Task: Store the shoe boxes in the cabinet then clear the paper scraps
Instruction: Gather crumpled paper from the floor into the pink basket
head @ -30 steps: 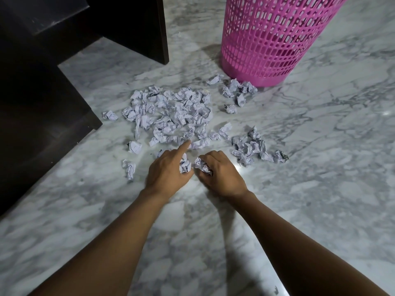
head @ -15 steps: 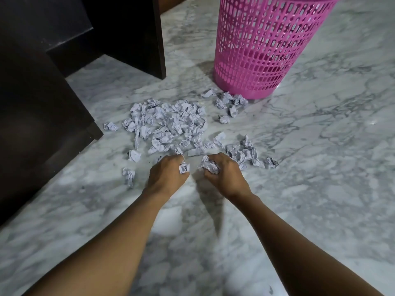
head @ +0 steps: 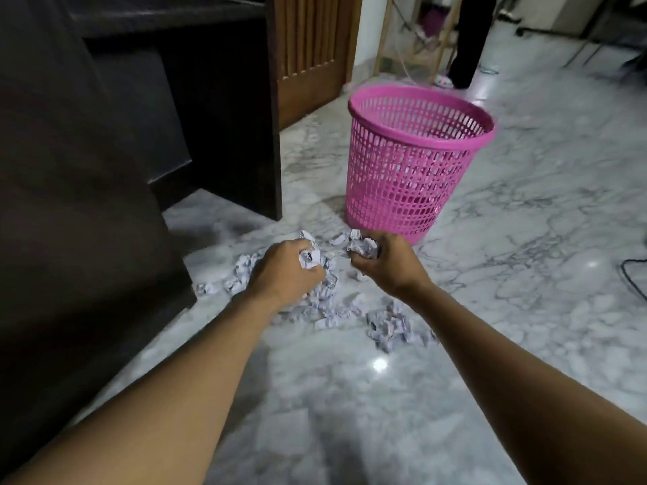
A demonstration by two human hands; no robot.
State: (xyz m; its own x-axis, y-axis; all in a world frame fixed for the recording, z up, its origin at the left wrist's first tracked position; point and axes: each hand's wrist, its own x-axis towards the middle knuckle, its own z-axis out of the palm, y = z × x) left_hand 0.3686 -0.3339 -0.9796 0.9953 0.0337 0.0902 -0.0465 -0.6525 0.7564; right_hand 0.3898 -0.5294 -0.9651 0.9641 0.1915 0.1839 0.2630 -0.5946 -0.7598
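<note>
A pale veined marble floor fills most of the view, and a dark cabinet takes up the whole left side; no shoe boxes show anywhere, so I judge that part of the task is done and only the paper is left. A pink mesh basket stands upright on the floor, far of the hands and a little right, its mouth open. The paper scraps lie loose on the floor between the cabinet's foot and the basket, most of them under and just near of the hands, with a smaller cluster off to the right. The left hand is curled round a crumpled wad, and the right hand is closed over another wad; both are raised above the scatter, near the basket but short of its rim. The main risk is spilling: each fistful is several light balls bunched together and bulging past the fingers, so one could slip out on the way. Letting go too soon would drop them at the basket's foot. The lightweight basket could also tip if a wrist knocks its rim, and small pieces might work out through the mesh.
</note>
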